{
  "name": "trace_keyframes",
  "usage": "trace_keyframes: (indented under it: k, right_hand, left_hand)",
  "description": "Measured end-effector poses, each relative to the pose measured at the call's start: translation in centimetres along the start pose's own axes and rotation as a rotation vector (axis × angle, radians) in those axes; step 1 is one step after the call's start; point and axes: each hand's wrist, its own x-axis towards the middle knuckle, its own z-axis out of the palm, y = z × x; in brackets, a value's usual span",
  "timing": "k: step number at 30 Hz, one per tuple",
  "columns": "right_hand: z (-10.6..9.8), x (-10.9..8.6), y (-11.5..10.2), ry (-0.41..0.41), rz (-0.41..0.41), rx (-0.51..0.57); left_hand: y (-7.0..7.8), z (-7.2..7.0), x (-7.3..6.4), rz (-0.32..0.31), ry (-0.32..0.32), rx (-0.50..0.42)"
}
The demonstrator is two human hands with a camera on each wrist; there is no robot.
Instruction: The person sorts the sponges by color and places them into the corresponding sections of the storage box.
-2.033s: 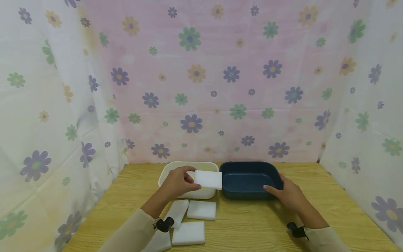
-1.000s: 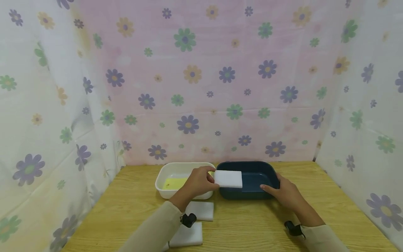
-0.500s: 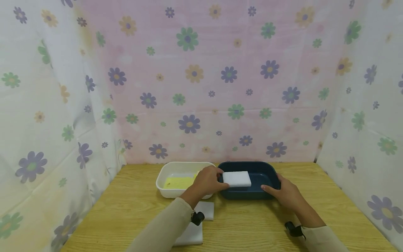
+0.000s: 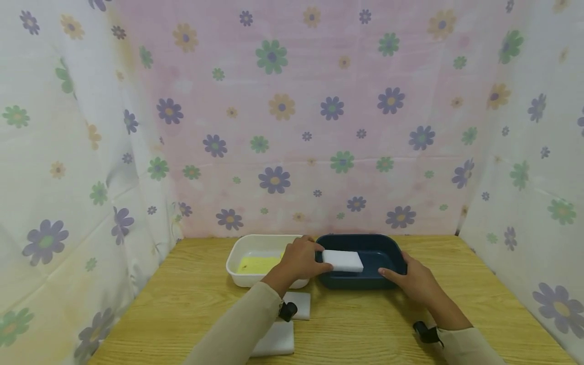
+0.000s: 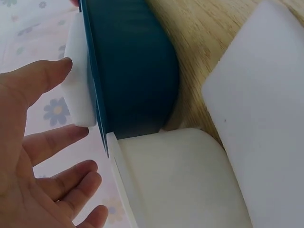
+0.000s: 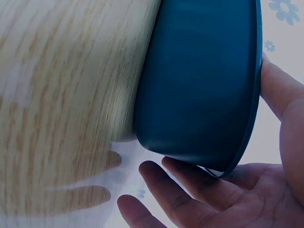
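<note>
My left hand (image 4: 298,261) pinches the left end of a white sponge (image 4: 343,260) between thumb and index finger, low within the dark blue basin (image 4: 360,283). In the left wrist view the thumb overlaps the sponge's face and the index fingertip sits at its corner; the other fingers are apart from it. My right hand (image 4: 417,281) grips the basin's right end, thumb over the rim and fingers along the outer wall, some spread away from it in the right wrist view.
A white basin (image 4: 237,279) with yellow pieces (image 4: 256,265) in it stands against the dark one's left side. Two white sponges, one nearer the basins (image 4: 301,306) and one further forward (image 4: 278,340), lie on the wooden table (image 4: 356,329), partly behind my left sleeve. Flowered cloth surrounds the table.
My left hand has carried the sponge rightward from over the white basin and lowered it into the dark blue one. Over the last half second the sponge has tilted slightly. The right hand stays put.
</note>
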Motion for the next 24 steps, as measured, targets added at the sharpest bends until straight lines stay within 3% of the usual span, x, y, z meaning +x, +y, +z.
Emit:
trace_keyframes:
  k: [15,24]
  right_hand:
    - [-0.2,-0.3,-0.2,-0.003,-0.009,0.000]
    - [-0.3,-0.2,-0.3,-0.010,-0.008,-0.004]
  left_hand:
    - [-0.3,-0.6,-0.2,0.025,-0.036,0.006]
    - [-1.1,-2.4,-1.2,0.087,-0.031,-0.014]
